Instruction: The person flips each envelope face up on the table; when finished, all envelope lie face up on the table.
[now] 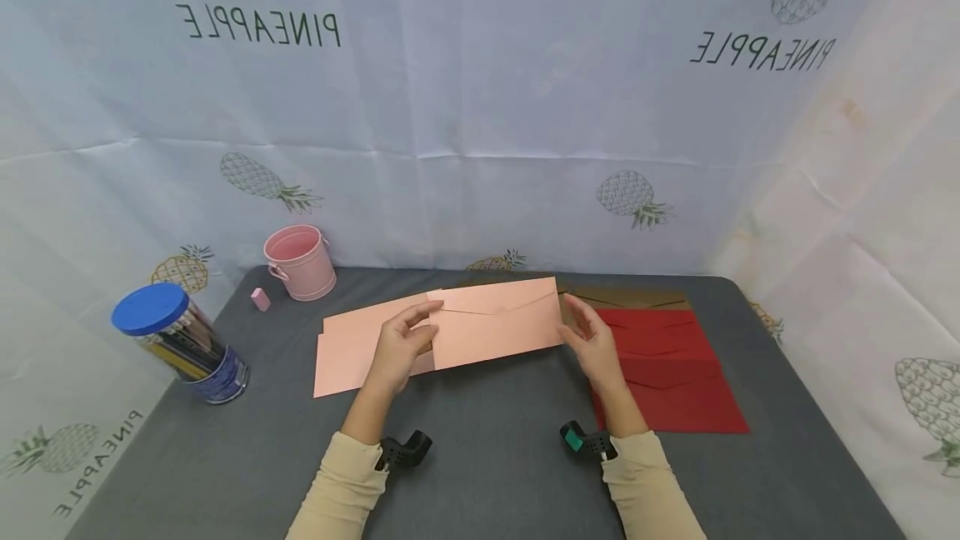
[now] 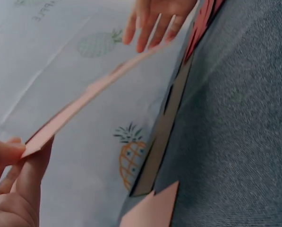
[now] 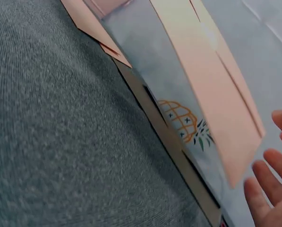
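While L hand pinches unlaid pink env., R hand, fingers spread, is beside it; red envs. right of it seem laid.

The head view looked forward and down over most of the tabletop to the cloth behind. Both wrist views sat much nearer and ran tilted, the left catching the raised envelope nearly edge-on, the right showing its broad face; both shared the orange pineapple print beyond.
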